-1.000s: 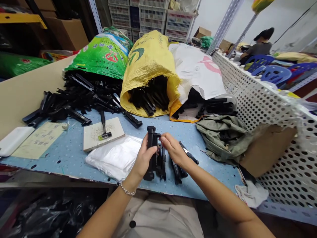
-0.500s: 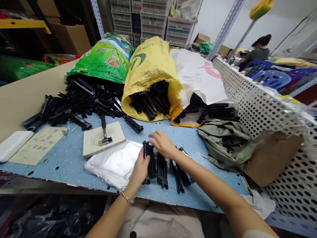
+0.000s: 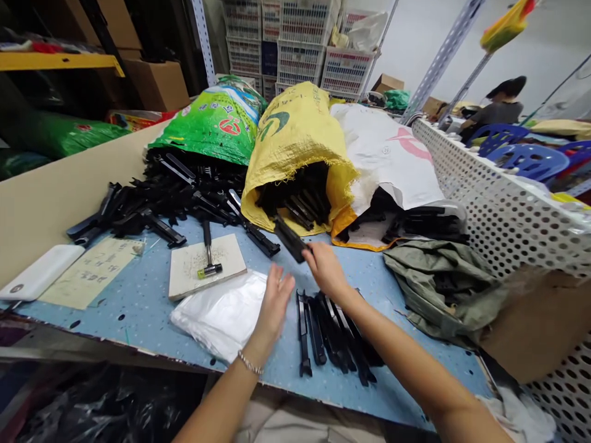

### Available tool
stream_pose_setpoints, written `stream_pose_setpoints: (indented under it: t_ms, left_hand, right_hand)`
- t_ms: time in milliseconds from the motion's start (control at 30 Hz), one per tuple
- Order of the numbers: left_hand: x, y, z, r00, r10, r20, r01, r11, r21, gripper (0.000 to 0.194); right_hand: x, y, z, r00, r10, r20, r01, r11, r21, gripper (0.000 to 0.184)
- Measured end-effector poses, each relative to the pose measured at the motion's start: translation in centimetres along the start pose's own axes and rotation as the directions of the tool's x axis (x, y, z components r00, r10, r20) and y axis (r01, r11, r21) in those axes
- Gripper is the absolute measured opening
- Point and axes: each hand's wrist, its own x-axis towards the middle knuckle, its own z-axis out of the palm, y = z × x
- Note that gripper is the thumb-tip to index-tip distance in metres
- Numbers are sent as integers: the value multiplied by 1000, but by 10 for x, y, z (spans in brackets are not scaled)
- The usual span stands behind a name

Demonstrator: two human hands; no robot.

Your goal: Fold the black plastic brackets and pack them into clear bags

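My right hand [image 3: 327, 268] reaches toward the yellow sack [image 3: 295, 141] and grips one black plastic part [image 3: 289, 239] by its near end, just in front of the sack's mouth. My left hand [image 3: 276, 301] hovers open over the blue table [image 3: 138, 289], fingers stretched out, holding nothing. It sits beside a row of several black plastic parts [image 3: 332, 329] lying side by side in front of me. A stack of clear plastic bags [image 3: 221, 314] lies just left of my left hand.
A green sack [image 3: 212, 123] spills a heap of black parts [image 3: 152, 197] at the back left. A white sack [image 3: 388, 154] holds more parts. A small mallet [image 3: 207, 249] rests on a tile. An olive cloth [image 3: 443, 283], cardboard box [image 3: 530, 320] and perforated panel [image 3: 498, 203] stand right.
My left hand let go of the black part it held and laid it in the row. My right hand moved forward to the yellow sack and took another black part.
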Motion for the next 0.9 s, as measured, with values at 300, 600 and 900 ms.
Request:
stream_pose_setpoints:
  t_ms: [300, 600, 900]
  left_hand:
    - [-41, 25, 21, 969, -160, 188, 140, 983, 116, 49]
    - [-68, 38, 25, 950, 224, 217, -300, 847, 440, 71]
    - [-73, 31, 24, 966, 200, 164, -257, 806, 533, 72]
  right_hand:
    - [-77, 10, -27, 875, -406, -263, 423, 906, 11, 32]
    - [-72, -4, -34, 966, -228, -124, 257, 773, 580, 37]
    - [-81, -16, -26, 919, 17, 393, -386, 239, 891, 45]
